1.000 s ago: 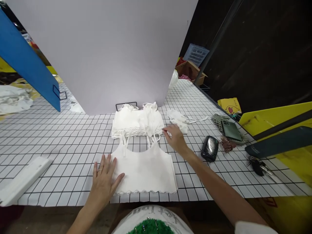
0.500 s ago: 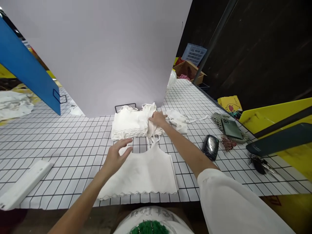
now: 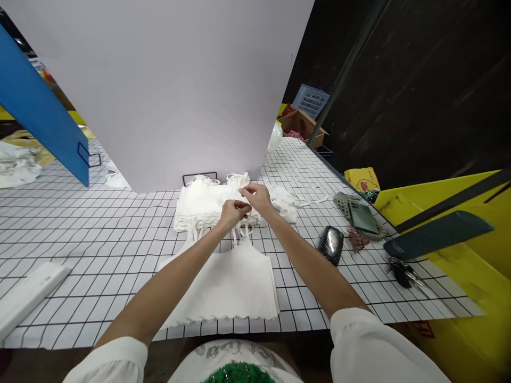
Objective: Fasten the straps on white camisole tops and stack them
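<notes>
A pile of folded white camisole tops [image 3: 199, 202] with wavy hems and thin straps lies near the upright grey board. Over its right part, my right hand [image 3: 258, 199] pinches white cloth of a camisole top between thumb and fingers. Close beside it my left hand [image 3: 235, 214] is also closed in a pinch, at the same cloth; the fingertips partly hide what they grip. Nearer to me, another white camisole top [image 3: 235, 282] is spread flat on others, its straps pointing away from me. My left forearm crosses above it and covers its left side.
The table wears a black-and-white grid cloth [image 3: 120, 234]. A large grey board [image 3: 179, 96] rises behind the pile. To the right lie a black ribbed case [image 3: 331, 244], a green phone [image 3: 363, 217] and keys [image 3: 403, 272]. A long white box [image 3: 32, 298] lies left.
My left hand has moved away from me and to the right, from over the spread top to the pile, and closed. My right hand stays at the pile, fingers now pinched. The view has shifted slightly.
</notes>
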Available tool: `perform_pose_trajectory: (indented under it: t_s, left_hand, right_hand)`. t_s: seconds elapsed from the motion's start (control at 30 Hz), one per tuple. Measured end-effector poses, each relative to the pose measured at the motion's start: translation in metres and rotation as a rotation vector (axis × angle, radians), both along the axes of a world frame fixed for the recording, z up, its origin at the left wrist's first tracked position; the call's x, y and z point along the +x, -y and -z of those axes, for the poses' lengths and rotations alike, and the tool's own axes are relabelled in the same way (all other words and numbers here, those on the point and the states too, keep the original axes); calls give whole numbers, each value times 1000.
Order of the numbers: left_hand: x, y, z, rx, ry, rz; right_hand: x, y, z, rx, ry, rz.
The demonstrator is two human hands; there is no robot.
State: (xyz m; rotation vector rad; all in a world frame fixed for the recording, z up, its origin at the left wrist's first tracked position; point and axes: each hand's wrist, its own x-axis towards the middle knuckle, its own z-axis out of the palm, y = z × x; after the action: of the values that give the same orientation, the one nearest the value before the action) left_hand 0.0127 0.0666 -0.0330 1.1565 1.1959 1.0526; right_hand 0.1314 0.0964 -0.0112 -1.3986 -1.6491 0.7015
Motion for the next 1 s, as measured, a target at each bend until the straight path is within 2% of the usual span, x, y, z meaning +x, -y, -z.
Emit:
perform_pose_trajectory:
  t_s: [0.1,0.23,0.4,0.53,0.73,0.83,0.93,1.0]
  left_hand:
    - [3,-1,2,-31,39,4]
    - [-3,2,6,-131,61,-2]
    - [-14,2,12,-187,71,-10]
    - [-21,1,13,-170,62,-10]
    - [-23,9,10,-180,25,68]
    - [-20,7,11,-174,50,79]
    - [-18,0,10,-131,59,38]
    - [-18,-4,7,-84,53,23]
  right_hand:
    - [12,11,5,8,-52,-33]
    - [29,23,21,-13,-47,-55]
    - [40,28,40,12,107,-4]
    - [33,24,48,47,288,-10]
    - [16,26,41,125,445,-34]
    - [11,36,33,190,458,-114]
    - [14,46,29,259,333,-206]
    - [22,49,28,226,136,-168]
